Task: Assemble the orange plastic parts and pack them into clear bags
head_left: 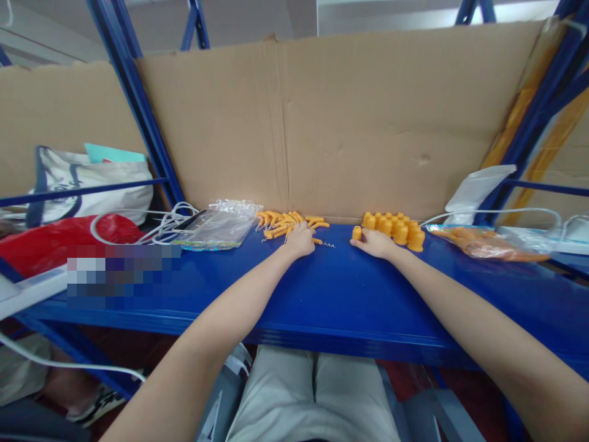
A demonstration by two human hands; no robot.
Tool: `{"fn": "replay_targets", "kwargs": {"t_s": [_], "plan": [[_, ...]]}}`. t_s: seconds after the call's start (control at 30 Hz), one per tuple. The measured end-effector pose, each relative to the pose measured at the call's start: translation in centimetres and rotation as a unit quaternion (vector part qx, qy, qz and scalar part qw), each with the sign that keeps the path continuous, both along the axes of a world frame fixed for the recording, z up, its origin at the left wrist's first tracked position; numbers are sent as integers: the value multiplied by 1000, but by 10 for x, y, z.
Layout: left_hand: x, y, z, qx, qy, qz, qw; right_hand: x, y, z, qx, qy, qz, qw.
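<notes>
My left hand (pixel 301 240) is closed at the front of a pile of orange-handled corkscrews (pixel 278 222). Out of its fingers, toward the right, sticks a corkscrew (pixel 318 242) with a bare metal spiral. My right hand (pixel 378 244) has its thumb and fingers around a small orange plastic cap (pixel 356 232), upright near the blue tabletop. Behind that hand, rows of matching orange caps (pixel 399 229) stand close together. My left palm hides part of the corkscrew pile.
Clear plastic bags (pixel 223 228) and white cables (pixel 177 218) lie left of the pile. At right is a bag of orange pieces (pixel 483 241). A cardboard wall (pixel 350 123) closes off the back of the blue table (pixel 322 294). Another person's leg (pixel 69 380) shows lower left.
</notes>
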State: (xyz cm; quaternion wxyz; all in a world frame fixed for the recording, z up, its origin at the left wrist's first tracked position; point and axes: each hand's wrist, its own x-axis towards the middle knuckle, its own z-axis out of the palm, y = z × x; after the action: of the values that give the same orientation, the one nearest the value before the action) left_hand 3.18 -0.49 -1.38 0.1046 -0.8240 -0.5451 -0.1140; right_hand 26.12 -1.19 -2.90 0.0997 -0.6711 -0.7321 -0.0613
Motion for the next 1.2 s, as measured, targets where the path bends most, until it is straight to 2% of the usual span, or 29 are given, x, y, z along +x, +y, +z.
{"fn": "replay_targets", "kwargs": {"t_s": [0.23, 0.4, 0.6, 0.67, 0.83, 1.07, 1.2], "plan": [[0, -4, 5, -28, 38, 25, 999, 0, -1, 1, -3, -5, 5, 1000], [2, -3, 4, -74, 18, 9, 997, -1, -2, 1, 9, -3, 15, 1000], [1, 0, 4, -86, -2, -20, 996, -1, -6, -2, 110, -30, 75, 991], [0, -1, 5, -89, -1, -28, 996, -1, -7, -3, 123, -46, 84, 988], [0, -2, 7, -93, 7, -28, 995, -3, -8, -1, 102, -66, 76, 990], [0, -2, 6, -88, 13, -28, 996, -5, -8, -2, 49, -41, 17, 998], [0, -1, 4, -85, 19, -26, 996, 0, -2, -6, 50, -28, 47, 997]]}}
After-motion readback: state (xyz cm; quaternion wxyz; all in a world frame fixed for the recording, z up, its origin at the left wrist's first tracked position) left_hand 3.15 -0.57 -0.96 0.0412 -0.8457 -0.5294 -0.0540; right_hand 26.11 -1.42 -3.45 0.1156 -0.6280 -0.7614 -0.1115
